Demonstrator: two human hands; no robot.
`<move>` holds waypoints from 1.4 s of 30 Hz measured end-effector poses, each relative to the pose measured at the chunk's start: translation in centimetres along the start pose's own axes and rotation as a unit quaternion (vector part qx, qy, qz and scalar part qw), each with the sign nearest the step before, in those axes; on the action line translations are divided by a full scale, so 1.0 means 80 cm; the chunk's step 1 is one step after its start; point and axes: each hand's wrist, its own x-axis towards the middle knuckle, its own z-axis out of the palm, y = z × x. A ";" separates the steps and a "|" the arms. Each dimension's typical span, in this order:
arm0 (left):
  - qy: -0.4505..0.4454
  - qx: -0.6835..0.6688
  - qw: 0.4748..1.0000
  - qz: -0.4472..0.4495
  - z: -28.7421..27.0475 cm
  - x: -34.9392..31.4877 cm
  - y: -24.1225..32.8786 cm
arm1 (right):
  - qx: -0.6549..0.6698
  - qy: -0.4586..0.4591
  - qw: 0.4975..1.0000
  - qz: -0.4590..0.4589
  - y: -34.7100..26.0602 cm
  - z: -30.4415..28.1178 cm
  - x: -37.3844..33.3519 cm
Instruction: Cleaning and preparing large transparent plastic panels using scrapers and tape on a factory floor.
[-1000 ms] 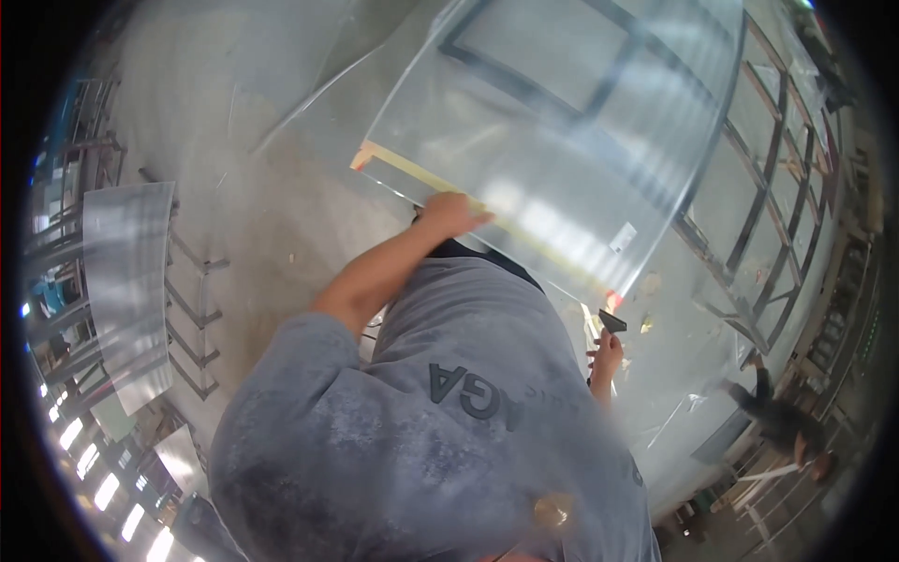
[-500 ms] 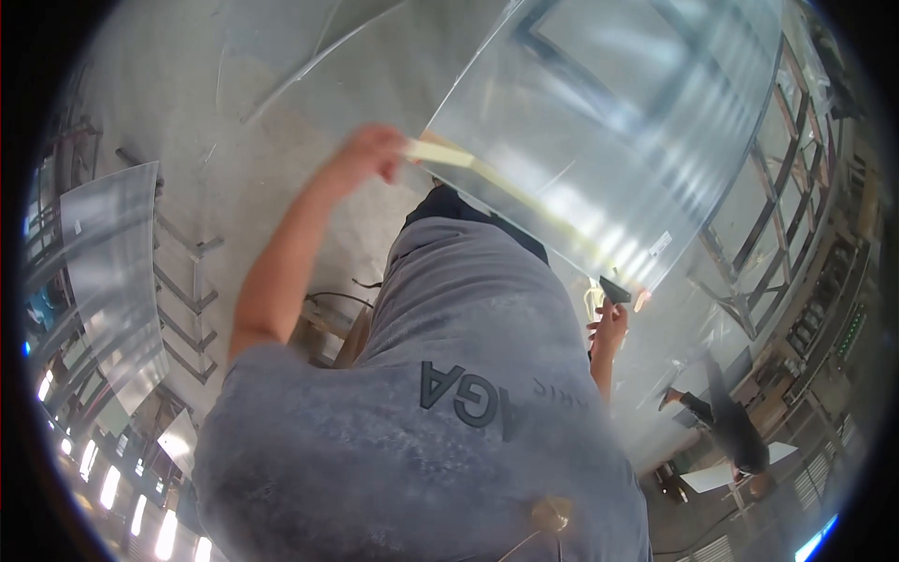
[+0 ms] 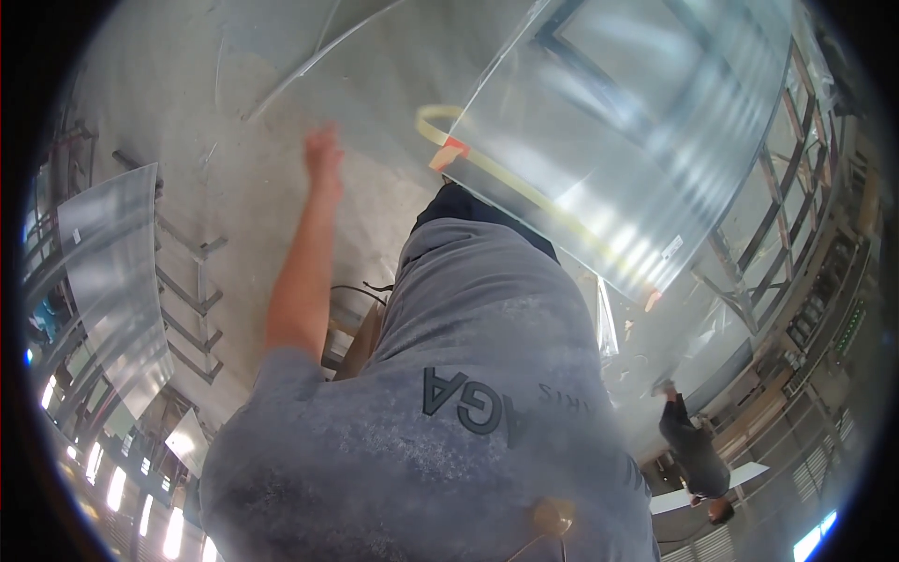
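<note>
The left hand is hovering loosely spread, apparently empty; the right hand is escaping view, so I'm not telling its grip. Beyond, yellow tape is edging a glossy panel, its end looping past the corner, probably because it's overhanging unstuck

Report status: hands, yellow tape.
Left hand empty; right hand out of view. Yellow tape strip along near edge of glossy translucent panel, left end curling past corner. No obstruction seen.
</note>
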 end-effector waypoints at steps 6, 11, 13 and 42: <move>-0.323 0.334 0.879 0.113 0.172 -0.092 -0.029 | 0.121 0.025 0.988 0.094 -0.111 -0.072 -0.043; -0.192 0.107 0.966 -0.134 0.172 -0.021 -0.079 | 0.263 0.050 0.957 0.114 -0.250 -0.252 -0.054; -0.240 -0.092 0.925 -0.280 0.177 -0.012 -0.082 | 0.294 0.099 0.940 0.139 -0.245 -0.254 -0.045; -0.212 -0.256 0.921 -0.204 0.149 -0.015 -0.351 | 0.153 -0.091 0.983 0.044 -0.136 -0.184 0.035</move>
